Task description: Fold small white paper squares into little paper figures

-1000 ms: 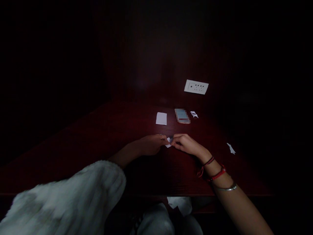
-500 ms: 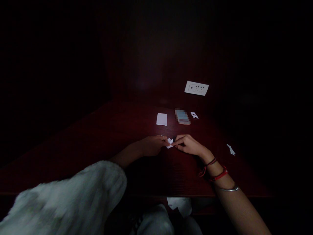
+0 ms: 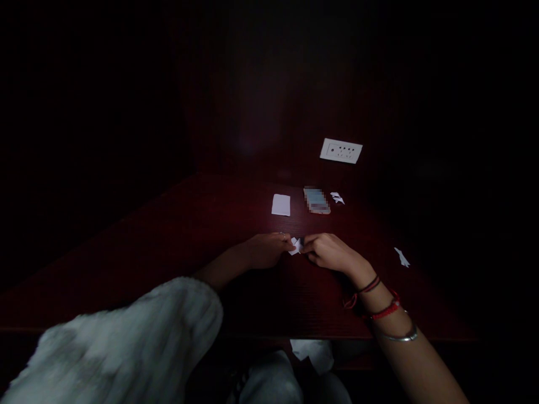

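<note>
A small folded piece of white paper (image 3: pixel 296 246) lies between my two hands over the dark red table (image 3: pixel 168 241). My left hand (image 3: pixel 270 248) pinches its left side, with a ring showing on one finger. On the right side, my right hand (image 3: pixel 330 250) has its fingers drawn together on the paper's edge; the fingertips are partly hidden. Just beyond my hands lies a flat white paper rectangle (image 3: pixel 281 205).
A phone (image 3: pixel 317 201) with a blurred-out screen lies right of the rectangle, beside small folded paper pieces (image 3: pixel 337 198). Another narrow folded paper (image 3: pixel 402 257) rests farther right. A white wall socket (image 3: pixel 341 151) sits behind. White paper (image 3: pixel 314 354) shows below the table's front edge.
My right hand's fingers have curled in closer around the paper's right edge. My left hand keeps its pinch. The whole view has shifted slightly.
</note>
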`<state>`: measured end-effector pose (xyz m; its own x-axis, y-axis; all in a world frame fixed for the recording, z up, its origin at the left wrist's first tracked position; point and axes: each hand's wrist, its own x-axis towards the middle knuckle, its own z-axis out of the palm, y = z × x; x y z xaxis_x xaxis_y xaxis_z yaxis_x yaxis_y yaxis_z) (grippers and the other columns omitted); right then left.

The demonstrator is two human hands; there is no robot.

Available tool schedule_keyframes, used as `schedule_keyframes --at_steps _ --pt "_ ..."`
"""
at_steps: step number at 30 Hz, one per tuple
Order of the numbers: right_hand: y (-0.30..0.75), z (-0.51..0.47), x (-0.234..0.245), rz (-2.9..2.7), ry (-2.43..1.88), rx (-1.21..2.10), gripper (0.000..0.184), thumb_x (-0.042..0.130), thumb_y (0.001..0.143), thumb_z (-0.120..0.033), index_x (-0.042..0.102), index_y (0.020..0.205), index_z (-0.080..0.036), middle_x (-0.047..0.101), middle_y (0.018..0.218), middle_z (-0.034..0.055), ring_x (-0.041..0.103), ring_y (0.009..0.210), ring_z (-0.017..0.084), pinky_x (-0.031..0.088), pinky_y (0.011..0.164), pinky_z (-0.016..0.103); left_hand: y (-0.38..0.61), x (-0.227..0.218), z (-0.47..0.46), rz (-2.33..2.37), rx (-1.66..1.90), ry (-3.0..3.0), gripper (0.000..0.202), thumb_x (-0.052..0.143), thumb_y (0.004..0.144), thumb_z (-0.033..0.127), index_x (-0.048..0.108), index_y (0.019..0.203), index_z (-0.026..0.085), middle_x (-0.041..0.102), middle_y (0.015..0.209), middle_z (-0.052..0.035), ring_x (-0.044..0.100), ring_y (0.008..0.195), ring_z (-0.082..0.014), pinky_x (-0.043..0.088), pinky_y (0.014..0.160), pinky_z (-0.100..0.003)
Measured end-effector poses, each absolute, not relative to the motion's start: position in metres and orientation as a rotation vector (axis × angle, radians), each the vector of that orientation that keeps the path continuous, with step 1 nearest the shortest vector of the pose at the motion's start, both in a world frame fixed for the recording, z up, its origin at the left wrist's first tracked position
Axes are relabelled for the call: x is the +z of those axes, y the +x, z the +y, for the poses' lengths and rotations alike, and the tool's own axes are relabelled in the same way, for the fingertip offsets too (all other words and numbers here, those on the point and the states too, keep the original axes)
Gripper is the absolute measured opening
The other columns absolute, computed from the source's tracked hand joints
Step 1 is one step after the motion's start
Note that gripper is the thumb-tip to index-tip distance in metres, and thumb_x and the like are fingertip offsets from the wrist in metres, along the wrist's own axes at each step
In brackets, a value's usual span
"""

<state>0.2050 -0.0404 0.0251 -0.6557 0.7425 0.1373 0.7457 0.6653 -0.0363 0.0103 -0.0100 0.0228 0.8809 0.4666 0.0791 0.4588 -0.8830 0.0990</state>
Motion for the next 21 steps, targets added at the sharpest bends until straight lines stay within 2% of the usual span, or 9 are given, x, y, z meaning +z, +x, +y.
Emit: schedule_keyframes --at_steps 7,21 --pt "0.2072 -0.0401 0.025 -2.694 -1.259 -0.094 0.028 0.041 0.072 -0.013 0.057 0.094 -0.021 0.054 0.088 0.0026 0.051 0.075 0.012 0.036 0.067 0.022 0.0085 0.0209 -0.0062 0.623 0.207 2.93 0.044 0.035 0.067 0.002 0.047 0.104 0.023 0.046 0.103 -0.0006 0.041 0.096 -0.0134 0.033 0.082 -0.023" --pt "0.202 -0.0428 0.0229 -2.779 -1.239 -0.077 0.027 0.04 0.074 -0.016 0.055 0.096 -0.018 0.052 0.089 0.0035 0.049 0.079 0.012 0.035 0.068 0.022 0.0078 0.0161 -0.0028 0.526 0.181 2.845 0.055 0.034 0.061 -0.002 0.042 0.11 0.022 0.042 0.106 -0.002 0.036 0.1 -0.0139 0.026 0.089 -0.026"
